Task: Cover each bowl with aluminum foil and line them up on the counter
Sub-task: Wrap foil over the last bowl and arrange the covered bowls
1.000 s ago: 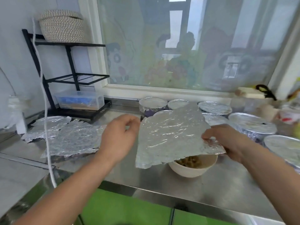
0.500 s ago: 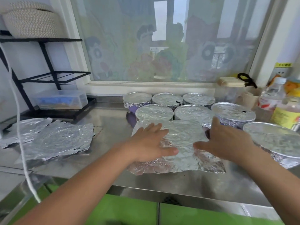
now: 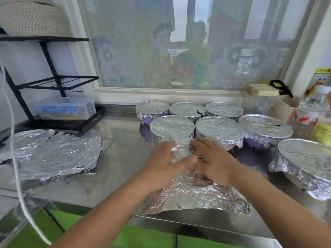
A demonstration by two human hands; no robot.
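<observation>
Counter (image 3: 116, 163): crinkled foil sheet (image 3: 195, 196) w/ hands.

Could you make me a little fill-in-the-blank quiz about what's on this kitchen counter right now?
1. Both hands, the left hand and the right hand, press down on a sheet of aluminum ____ at the counter's front edge.
2. The spare foil sheets lie to the ____ of the hands.
3. The woven basket sits on top of the black ____.
4. The already covered bowls stand between the hands and the ____.

Missing words: foil; left; rack; window
</observation>
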